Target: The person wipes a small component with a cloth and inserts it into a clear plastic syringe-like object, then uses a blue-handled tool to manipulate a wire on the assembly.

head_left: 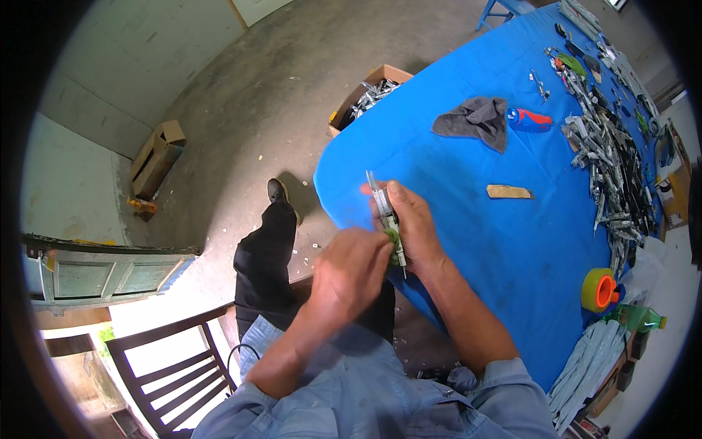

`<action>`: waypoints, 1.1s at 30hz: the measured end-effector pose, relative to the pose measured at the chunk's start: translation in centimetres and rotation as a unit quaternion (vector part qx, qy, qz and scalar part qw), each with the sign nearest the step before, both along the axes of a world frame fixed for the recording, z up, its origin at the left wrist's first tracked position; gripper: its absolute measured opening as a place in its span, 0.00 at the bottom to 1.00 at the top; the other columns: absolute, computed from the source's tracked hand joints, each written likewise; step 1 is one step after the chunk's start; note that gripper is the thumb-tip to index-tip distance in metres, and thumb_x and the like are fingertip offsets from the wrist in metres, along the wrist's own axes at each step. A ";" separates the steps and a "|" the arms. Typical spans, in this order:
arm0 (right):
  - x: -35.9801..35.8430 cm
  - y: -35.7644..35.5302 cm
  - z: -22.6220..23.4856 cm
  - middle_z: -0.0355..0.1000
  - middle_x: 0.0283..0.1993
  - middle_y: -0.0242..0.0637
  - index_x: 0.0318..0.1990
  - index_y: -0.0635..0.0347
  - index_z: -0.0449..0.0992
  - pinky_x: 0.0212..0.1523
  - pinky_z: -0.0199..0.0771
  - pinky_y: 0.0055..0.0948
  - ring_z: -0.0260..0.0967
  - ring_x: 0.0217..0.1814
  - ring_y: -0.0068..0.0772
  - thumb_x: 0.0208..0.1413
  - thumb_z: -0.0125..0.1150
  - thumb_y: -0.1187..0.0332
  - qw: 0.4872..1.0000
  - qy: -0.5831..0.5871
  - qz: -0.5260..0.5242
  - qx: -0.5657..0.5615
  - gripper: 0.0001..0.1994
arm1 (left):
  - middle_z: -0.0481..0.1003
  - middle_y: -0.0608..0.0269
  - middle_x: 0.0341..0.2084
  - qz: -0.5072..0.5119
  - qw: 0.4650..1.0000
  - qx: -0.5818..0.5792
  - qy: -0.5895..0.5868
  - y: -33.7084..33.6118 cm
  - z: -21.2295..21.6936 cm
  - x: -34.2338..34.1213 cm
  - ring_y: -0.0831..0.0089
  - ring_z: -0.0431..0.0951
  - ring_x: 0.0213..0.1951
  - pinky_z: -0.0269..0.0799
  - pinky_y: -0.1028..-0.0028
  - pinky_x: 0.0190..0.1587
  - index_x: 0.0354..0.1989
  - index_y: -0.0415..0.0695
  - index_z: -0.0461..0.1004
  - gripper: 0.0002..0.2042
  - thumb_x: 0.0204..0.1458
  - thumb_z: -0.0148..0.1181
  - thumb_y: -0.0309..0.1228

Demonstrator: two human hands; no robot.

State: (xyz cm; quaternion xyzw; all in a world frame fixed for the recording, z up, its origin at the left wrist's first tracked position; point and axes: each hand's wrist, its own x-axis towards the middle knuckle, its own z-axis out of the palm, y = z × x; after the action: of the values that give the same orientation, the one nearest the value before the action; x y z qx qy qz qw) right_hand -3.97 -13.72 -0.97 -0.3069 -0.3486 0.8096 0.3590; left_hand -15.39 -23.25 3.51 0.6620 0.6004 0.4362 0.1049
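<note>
My right hand [414, 218] holds a slim metal caliper [382, 203] upright near the table's left edge, its thin end pointing up and away from me. My left hand [349, 269] is closed and slightly smeared by motion, pressed beside the caliper's lower part. A small piece of green scouring pad [395, 237] shows between the left fingers and the tool; most of it is hidden. Farther off on the blue cloth lie a crumpled grey rag [474, 123], a blue and red bottle [529, 120] and a flat tan strip [510, 192].
Many metal calipers lie heaped [603, 164] along the blue-covered table's [453, 73] right side. A yellow and orange tape roll [599, 290] and a green bottle [640, 318] are near right. Beyond the left edge a cardboard box [385, 73] holds metal pieces. A wooden chair [175, 377] stands near left.
</note>
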 end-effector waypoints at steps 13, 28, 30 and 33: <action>-0.2 -0.3 -0.5 0.76 0.40 0.31 0.51 0.65 0.79 0.43 0.73 0.23 0.71 0.40 0.19 0.75 0.45 0.60 1.000 -0.012 -0.001 -0.010 0.19 | 0.75 0.54 0.26 0.056 0.998 0.024 0.029 3.6 0.0 -2.4 0.56 0.77 0.27 0.72 0.64 0.31 0.36 0.38 0.78 0.05 0.52 0.67 0.19; -0.5 -0.5 0.1 0.72 0.33 0.25 0.49 0.63 0.80 0.35 0.69 0.20 0.66 0.34 0.14 0.75 0.47 0.58 1.000 -0.011 -0.013 -0.001 0.19 | 0.75 0.53 0.26 0.056 0.996 0.040 0.054 3.9 -0.2 -2.6 0.54 0.77 0.28 0.73 0.61 0.32 0.35 0.38 0.77 0.06 0.51 0.68 0.19; -0.3 -0.5 0.0 0.72 0.34 0.25 0.49 0.63 0.80 0.34 0.69 0.20 0.67 0.33 0.14 0.75 0.47 0.58 1.000 -0.011 -0.005 -0.008 0.19 | 0.75 0.53 0.26 0.047 0.997 0.035 0.058 3.7 -0.1 -2.5 0.54 0.77 0.28 0.73 0.62 0.32 0.35 0.38 0.77 0.06 0.51 0.68 0.18; -0.7 -0.6 0.3 0.71 0.32 0.25 0.49 0.63 0.80 0.32 0.67 0.20 0.66 0.31 0.15 0.74 0.47 0.57 0.999 -0.024 -0.037 0.006 0.19 | 0.74 0.53 0.26 0.002 0.999 0.016 0.051 2.5 0.0 -1.7 0.53 0.77 0.30 0.73 0.59 0.33 0.36 0.39 0.77 0.06 0.52 0.67 0.20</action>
State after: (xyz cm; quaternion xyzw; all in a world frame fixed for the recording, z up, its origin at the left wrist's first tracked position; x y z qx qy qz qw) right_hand -4.63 -14.34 -0.68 -0.3372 -0.3502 0.7859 0.3822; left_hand -17.13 -20.77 3.55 0.6839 0.5990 0.4118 0.0628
